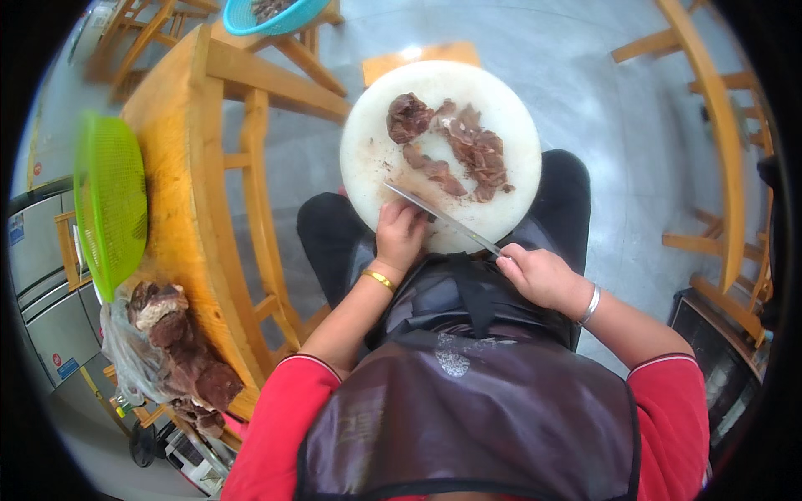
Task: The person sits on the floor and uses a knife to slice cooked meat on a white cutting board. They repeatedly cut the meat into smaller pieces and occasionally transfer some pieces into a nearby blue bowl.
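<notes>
Before my knees is a round white cutting board [369, 138]. My right hand [536, 275] grips the handle of a long knife [448, 219], its blade slanting up and left across the near part of the board. Just left of the blade, the fingers of my left hand [400, 235] are bent around a small dark piece of meat [431, 217], mostly hidden by the hand and the blade. Farther up the board sit a dark chunk of meat [408, 118], a pile of sliced meat [476, 150] and a few separate slices [435, 169].
To the left runs a wooden table [169, 144] bearing a green plastic basket [113, 206] and large pieces of meat [194, 351] on a clear plastic bag [128, 360]. A blue basket [276, 24] stands beyond it. Wooden furniture [720, 144] is at the right.
</notes>
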`<act>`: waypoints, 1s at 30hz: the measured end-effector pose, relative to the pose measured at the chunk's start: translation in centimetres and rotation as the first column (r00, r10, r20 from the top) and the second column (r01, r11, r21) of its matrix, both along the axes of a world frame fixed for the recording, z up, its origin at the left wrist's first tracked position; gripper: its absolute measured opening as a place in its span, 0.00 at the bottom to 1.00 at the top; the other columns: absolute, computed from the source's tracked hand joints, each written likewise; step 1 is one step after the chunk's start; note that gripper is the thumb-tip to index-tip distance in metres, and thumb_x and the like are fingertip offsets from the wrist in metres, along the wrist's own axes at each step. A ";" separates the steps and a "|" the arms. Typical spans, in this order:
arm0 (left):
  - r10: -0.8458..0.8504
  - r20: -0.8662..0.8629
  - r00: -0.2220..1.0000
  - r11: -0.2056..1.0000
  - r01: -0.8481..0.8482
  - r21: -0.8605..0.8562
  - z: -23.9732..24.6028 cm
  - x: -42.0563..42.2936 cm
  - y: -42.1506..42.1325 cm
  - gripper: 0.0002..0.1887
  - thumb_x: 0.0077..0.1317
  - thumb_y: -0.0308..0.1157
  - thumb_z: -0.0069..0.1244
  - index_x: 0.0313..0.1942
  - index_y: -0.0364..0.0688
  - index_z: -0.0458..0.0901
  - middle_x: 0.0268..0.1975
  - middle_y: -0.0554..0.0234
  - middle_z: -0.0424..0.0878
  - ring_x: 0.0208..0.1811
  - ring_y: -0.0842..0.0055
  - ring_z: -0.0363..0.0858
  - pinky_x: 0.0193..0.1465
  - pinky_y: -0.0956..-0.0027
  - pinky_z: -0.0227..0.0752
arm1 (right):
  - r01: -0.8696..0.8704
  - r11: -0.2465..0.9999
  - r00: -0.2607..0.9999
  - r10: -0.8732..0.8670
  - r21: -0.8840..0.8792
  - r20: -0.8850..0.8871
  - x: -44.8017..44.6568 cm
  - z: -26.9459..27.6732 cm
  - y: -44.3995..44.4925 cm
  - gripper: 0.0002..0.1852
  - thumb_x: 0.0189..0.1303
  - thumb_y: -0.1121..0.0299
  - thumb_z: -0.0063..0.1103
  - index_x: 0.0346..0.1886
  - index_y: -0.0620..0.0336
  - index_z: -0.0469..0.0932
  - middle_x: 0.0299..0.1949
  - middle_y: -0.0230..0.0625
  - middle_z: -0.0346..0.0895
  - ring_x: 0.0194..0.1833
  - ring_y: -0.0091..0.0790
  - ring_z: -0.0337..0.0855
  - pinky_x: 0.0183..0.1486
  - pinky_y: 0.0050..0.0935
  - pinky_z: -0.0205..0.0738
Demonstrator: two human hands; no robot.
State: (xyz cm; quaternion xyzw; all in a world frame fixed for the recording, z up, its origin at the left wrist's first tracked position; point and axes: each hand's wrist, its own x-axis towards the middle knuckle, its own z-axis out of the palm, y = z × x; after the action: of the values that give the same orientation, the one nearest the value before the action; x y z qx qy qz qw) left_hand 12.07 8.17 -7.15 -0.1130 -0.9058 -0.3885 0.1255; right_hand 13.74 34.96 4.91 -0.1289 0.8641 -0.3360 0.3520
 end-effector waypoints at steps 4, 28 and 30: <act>0.008 0.021 1.000 1.000 -0.008 -0.006 0.1 0.1 0.0 0.11 0.53 0.22 0.60 0.37 0.38 0.83 0.41 0.54 0.80 0.42 0.55 0.77 0.48 0.58 0.73 | -0.042 0.997 0.998 0.045 0.070 -0.034 -0.9 -1.4 -2.1 0.20 0.72 0.51 0.44 0.41 0.60 0.74 0.25 0.53 0.80 0.31 0.59 0.82 0.37 0.52 0.75; -0.006 0.050 0.999 1.000 0.008 -0.030 -0.2 0.6 -0.4 0.16 0.53 0.23 0.59 0.44 0.39 0.83 0.45 0.52 0.80 0.47 0.53 0.76 0.51 0.57 0.74 | -0.020 0.999 0.993 0.025 0.042 -0.119 1.7 0.5 0.1 0.17 0.72 0.54 0.45 0.38 0.60 0.72 0.21 0.51 0.77 0.27 0.58 0.81 0.32 0.53 0.73; -0.006 0.077 0.997 1.000 0.007 -0.015 -0.2 0.6 -0.2 0.16 0.52 0.23 0.59 0.44 0.39 0.83 0.45 0.52 0.80 0.47 0.52 0.76 0.51 0.57 0.74 | -0.017 1.000 0.992 0.017 0.005 -0.123 1.0 -0.1 -0.4 0.18 0.72 0.53 0.45 0.38 0.60 0.73 0.22 0.51 0.78 0.28 0.58 0.81 0.33 0.53 0.74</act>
State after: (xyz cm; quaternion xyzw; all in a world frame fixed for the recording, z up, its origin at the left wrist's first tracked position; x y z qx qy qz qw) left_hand 12.64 7.95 -7.40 -0.1017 -0.9125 -0.3862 0.0886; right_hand 14.79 34.56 4.80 -0.1560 0.8837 -0.3226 0.3010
